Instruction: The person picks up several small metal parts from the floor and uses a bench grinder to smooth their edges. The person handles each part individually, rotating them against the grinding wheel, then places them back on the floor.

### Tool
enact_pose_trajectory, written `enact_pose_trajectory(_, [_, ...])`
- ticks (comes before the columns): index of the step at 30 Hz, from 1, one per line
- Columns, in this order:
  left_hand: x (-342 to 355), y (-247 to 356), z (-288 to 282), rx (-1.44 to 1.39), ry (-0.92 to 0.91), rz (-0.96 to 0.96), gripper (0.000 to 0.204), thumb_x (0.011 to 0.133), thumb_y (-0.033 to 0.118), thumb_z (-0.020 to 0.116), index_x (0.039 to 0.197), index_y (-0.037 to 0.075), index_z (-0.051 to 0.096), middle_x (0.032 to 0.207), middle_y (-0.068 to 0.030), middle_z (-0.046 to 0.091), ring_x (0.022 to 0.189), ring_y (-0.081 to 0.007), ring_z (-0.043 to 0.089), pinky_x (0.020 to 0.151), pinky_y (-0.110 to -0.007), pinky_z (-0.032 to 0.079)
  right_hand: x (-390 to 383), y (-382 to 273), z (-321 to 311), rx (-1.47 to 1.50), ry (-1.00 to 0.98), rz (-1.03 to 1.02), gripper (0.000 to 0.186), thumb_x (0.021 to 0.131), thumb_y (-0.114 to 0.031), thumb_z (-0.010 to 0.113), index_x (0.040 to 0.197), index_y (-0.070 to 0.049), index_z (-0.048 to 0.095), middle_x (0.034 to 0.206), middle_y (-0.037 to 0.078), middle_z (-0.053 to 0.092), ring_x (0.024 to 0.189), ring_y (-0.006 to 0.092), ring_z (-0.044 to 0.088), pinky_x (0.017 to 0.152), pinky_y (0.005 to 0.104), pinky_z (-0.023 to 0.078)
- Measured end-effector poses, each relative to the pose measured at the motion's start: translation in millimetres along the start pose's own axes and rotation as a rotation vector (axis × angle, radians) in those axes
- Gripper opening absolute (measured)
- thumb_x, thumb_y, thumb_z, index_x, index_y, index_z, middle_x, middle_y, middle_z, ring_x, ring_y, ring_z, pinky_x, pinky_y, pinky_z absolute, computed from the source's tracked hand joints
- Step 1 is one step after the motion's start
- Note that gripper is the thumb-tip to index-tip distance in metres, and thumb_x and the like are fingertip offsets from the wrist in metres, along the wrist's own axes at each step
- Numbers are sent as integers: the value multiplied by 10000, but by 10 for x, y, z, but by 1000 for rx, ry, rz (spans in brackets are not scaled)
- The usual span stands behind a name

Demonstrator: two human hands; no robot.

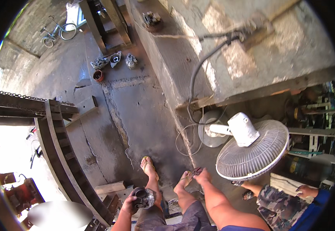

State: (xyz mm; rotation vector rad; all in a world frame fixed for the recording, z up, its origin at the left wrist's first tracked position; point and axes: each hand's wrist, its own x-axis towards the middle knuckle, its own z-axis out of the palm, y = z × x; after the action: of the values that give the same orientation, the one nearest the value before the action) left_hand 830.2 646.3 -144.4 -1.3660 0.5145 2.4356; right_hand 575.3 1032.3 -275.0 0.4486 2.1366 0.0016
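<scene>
My left hand (128,203) is closed round the edge of a round metal housing (146,198), dark and open on the side that shows, held above my left thigh. Over by my right foot, my right hand (203,176) grips a small dark tool that looks like pliers (195,171); its tip is too small to make out. On the floor ahead lie several loose machine parts: a grey metal housing (99,63), an open housing (116,57), a third housing (131,61) and a reddish-brown ring (98,76).
A white pedestal fan (252,150) leans at my right, beside a concrete ledge (175,73) with a black cable (193,82). Another person's hand (307,191) and camouflage shorts (281,204) are at lower right. A curved metal frame (65,158) stands left; a bicycle (59,32) is far left.
</scene>
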Motion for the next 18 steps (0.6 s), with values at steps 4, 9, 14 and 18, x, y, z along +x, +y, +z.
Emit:
enact_pose_trajectory(4, [-425, 201, -251, -158, 12, 93, 739, 823, 292, 762, 1518, 114, 587, 1382, -113, 714, 1245, -325, 704, 1061, -522, 604, -863, -487, -307, -86, -83, -216, 872, 779, -514, 972, 1422, -68, 589, 1354, 189, 760, 1294, 395, 721, 1094, 496, 581])
enact_pose_trajectory(9, [-906, 742, -281, -185, 16, 200, 727, 764, 338, 777, 1441, 96, 673, 1344, -154, 762, 1203, -363, 739, 1082, -549, 598, -1923, -1440, -1006, -50, -40, -555, 842, 738, -556, 979, 1305, -45, 624, 1215, 258, 787, 1168, 453, 755, 997, 535, 602])
enact_pose_trajectory(14, [-941, 1527, -161, -121, 68, 321, 674, 780, 360, 742, 1394, 84, 705, 1309, -143, 781, 1197, -369, 737, 1083, -552, 588, -2477, -2472, -1757, 111, 128, -845, 835, 718, -527, 991, 1275, -18, 632, 1140, 304, 774, 1117, 490, 753, 948, 547, 609])
enact_pose_trajectory(18, [-700, 2270, 105, -183, 107, 348, 641, 795, 377, 716, 1360, 74, 728, 1308, -142, 785, 1189, -382, 736, 1095, -546, 577, -2581, -3297, -2480, 249, 167, -972, 791, 697, -487, 1004, 1227, -15, 655, 1126, 278, 786, 1093, 479, 762, 938, 538, 614])
